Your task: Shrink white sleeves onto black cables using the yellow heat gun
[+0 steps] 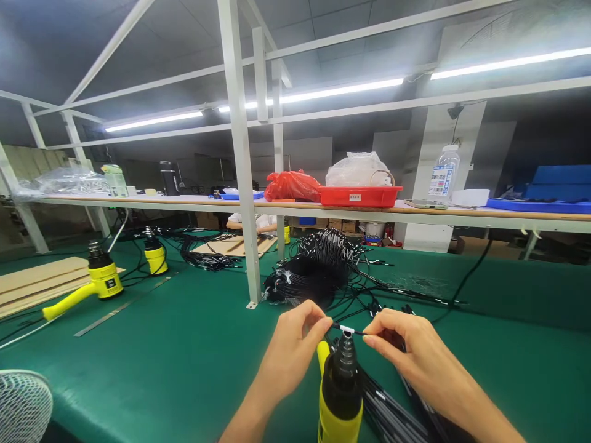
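A thin black cable with a white sleeve (347,330) stretches between my two hands. My left hand (295,341) pinches it on the left of the sleeve, and my right hand (406,341) pinches it on the right. Directly beneath the sleeve stands a yellow and black heat gun (341,394), upright with its nozzle pointing up at the cable. Whether nozzle and sleeve touch, I cannot tell. Behind the heat gun and under my right arm lies a bundle of black cables (392,412), partly hidden.
More heat guns (105,274) rest at the left beside wooden boards (41,283) and a metal ruler (115,311). A large coil of black cables (318,264) lies behind my hands, near a white post (240,184). The shelf holds a red tray (360,197). A fan (23,403) is front left.
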